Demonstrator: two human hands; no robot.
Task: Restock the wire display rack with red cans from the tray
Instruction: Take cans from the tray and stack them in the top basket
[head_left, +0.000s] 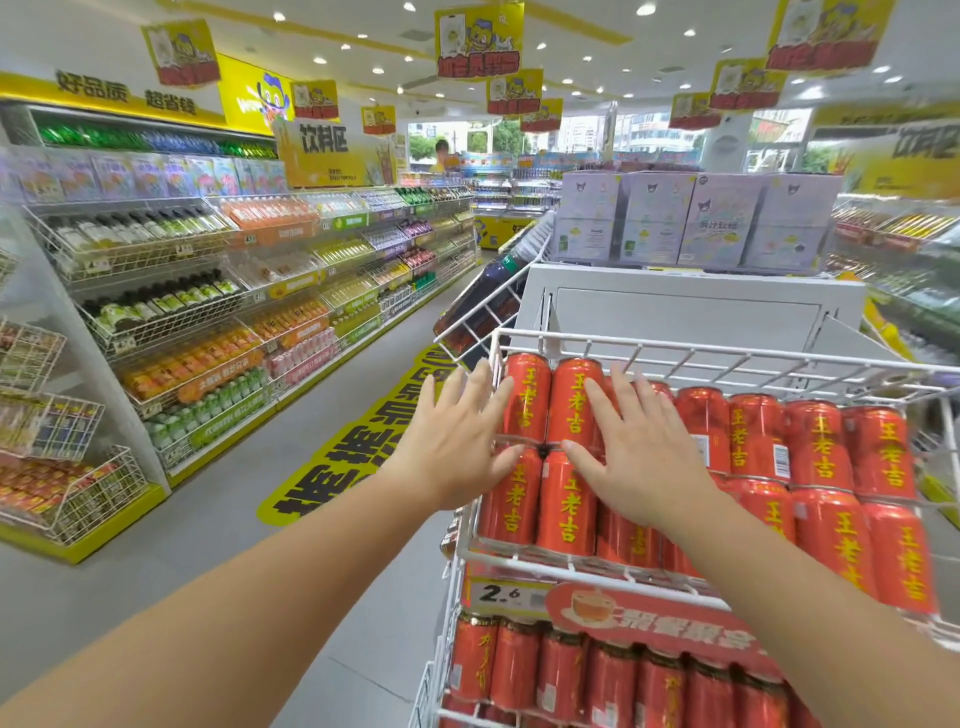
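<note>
A white wire display rack (727, 358) stands at the right, its upper basket filled with red cans (821, 452) bearing yellow characters, stacked in two layers. My left hand (457, 441) is spread with straight fingers at the basket's left corner, against the leftmost cans. My right hand (634, 447) lies flat with spread fingers on the cans beside it. Neither hand grips a can. A lower basket holds more red cans (571, 675). No tray shows.
A price tag reading 2.6 (501, 592) hangs under the upper basket. Pale boxes (691, 223) sit on top of the unit. Long drink shelves (208, 291) line the left side of a grey aisle with a yellow floor sticker (353, 467). A person stands far back.
</note>
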